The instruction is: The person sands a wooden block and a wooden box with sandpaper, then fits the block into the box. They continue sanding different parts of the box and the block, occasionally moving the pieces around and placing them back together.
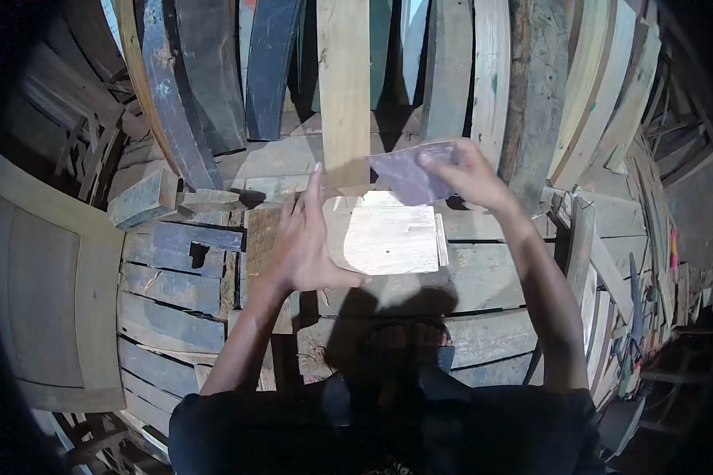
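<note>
A pale, brightly lit wooden board (pixel 392 241) lies in front of me, with a small dark spot on its face. My left hand (pixel 307 249) is at the board's left side, fingers spread and pointing away from me, its thumb stretched along the near edge. Above the board's far right part, my right hand (pixel 471 178) pinches a purplish-brown sheet of sandpaper (pixel 412 172) with the thumb on top. The sheet is slightly bent and hangs out to the left of the fingers.
Several upright planks lean along the back, including a pale plank (pixel 344 87) behind the board. A wooden block (pixel 144 199) sits at left, beside a panelled door (pixel 43 285). Slatted boards (pixel 170 317) form the floor. Scrap wood (pixel 610 269) piles up at right.
</note>
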### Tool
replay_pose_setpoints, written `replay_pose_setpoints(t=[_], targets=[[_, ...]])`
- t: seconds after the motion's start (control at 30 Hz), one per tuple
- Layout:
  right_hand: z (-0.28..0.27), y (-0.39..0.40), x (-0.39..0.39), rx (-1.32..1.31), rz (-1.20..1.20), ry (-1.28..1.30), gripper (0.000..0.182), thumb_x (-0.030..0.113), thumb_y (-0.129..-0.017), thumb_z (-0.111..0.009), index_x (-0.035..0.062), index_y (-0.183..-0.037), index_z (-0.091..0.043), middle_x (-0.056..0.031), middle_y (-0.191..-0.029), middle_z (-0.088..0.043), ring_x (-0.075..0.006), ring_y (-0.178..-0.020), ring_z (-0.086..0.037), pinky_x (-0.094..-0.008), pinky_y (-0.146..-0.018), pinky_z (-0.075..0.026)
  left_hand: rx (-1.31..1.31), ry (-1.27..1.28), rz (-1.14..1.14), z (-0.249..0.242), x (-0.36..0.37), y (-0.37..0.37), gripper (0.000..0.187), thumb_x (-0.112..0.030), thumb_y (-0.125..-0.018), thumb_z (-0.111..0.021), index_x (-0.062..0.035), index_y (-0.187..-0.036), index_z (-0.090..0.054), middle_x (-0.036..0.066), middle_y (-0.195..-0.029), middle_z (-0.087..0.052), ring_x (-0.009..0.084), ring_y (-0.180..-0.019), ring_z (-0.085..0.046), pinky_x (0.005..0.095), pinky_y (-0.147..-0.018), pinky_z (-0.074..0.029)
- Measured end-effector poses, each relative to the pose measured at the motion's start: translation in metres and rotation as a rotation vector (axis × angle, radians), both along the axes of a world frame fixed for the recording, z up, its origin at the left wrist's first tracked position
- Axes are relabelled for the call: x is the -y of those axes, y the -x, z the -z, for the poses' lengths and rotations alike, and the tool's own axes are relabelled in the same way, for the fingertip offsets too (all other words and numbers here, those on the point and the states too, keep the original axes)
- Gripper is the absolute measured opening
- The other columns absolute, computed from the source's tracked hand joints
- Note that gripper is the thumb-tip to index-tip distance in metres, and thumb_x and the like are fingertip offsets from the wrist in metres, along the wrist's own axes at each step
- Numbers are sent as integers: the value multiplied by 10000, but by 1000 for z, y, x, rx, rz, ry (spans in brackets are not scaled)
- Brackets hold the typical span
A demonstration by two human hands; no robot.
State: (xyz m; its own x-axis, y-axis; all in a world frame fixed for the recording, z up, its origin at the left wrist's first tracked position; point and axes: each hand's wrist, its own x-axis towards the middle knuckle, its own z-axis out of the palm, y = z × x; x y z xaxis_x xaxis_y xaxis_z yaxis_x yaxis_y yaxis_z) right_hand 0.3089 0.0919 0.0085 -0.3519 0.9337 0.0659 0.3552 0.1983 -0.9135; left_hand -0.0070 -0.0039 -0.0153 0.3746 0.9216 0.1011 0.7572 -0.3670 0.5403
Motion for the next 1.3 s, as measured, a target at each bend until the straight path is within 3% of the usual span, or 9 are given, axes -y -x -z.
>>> replay_pose_setpoints(t=[0.13, 0.37, 0.53, 0.67, 0.9, 0.93, 1.03, 1.2, 1.3], targets=[[-24, -22, 1, 154, 49, 36, 381, 323, -1071, -756, 10, -1287, -778, -110, -1136, -821, -185, -1027, -774, -351, -882, -631, -1, -3, -18, -3, 1, -2, 1757, -552, -529, -1019, 43, -1712, 136, 344, -1569, -546, 526, -1530, -471, 680, -1335, -167], [-14, 11, 4, -219, 172, 24, 362, 289, -1084, -750, 3, -1305, -752, -99, -1138, -808, -164, -1018, -758, -321, -897, -611, 31, -22, 16, 4, 0, 0, 1751, -539, -513, -1025, 48, -1719, 101, 361, -1582, -532, 513, -1529, -484, 655, -1335, -146], [8, 21, 6, -148, -13, 44, 354, 307, -1082, -756, 9, -1272, -757, -92, -1121, -808, -159, -1043, -752, -336, -920, -607, 58, 6, 13, 0, 2, -2, 1746, -534, -504, -1027, 66, -1716, 77, 378, -1559, -543, 514, -1514, -498, 646, -1335, -145], [13, 4, 1, -178, 206, -9, 329, 278, -1076, -761, -4, -1245, -771, -95, -1127, -815, -154, -1027, -755, -336, -915, -613, 40, -13, 22, 1, 0, -1, 1748, -546, -494, -1029, 77, -1714, 56, 350, -1551, -563, 507, -1518, -492, 642, -1333, -160], [16, 20, 6, -154, -57, -75, 321, 274, -1076, -760, -4, -1236, -767, -109, -1140, -809, -151, -1057, -747, -325, -929, -589, 47, -46, 31, 2, 0, -1, 1734, -566, -503, -1022, 79, -1716, 37, 341, -1536, -579, 514, -1501, -506, 651, -1324, -192], [16, 24, 8, -34, 52, -257, 322, 271, -1078, -756, -4, -1246, -763, -110, -1140, -810, -154, -1053, -749, -334, -917, -596, 74, -17, 34, 0, 1, -1, 1735, -567, -503, -1022, 80, -1715, 37, 342, -1536, -580, 515, -1501, -503, 652, -1325, -192], [-1, 27, 9, -182, 241, -59, 340, 277, -1074, -761, -5, -1264, -759, -112, -1149, -809, -162, -1062, -751, -350, -908, -604, 54, 0, 25, -1, 2, -2, 1739, -570, -500, -1023, 78, -1716, 37, 347, -1540, -580, 519, -1501, -500, 651, -1324, -196], [16, 33, 14, -161, -47, -134, 326, 251, -1082, -742, -11, -1275, -756, -105, -1137, -813, -160, -1048, -753, -337, -907, -603, 81, -71, 41, 11, -1, 1, 1734, -566, -497, -1023, 47, -1729, 32, 353, -1540, -575, 529, -1497, -499, 649, -1322, -200], [7, 34, 9, -238, 137, -139, 346, 255, -1064, -768, -13, -1282, -751, -99, -1143, -812, -154, -1053, -747, -337, -926, -599, 89, -40, 37, 9, 0, 0, 1723, -560, -503, -1020, 55, -1726, 27, 356, -1538, -573, 533, -1502, -488, 647, -1323, -199]])
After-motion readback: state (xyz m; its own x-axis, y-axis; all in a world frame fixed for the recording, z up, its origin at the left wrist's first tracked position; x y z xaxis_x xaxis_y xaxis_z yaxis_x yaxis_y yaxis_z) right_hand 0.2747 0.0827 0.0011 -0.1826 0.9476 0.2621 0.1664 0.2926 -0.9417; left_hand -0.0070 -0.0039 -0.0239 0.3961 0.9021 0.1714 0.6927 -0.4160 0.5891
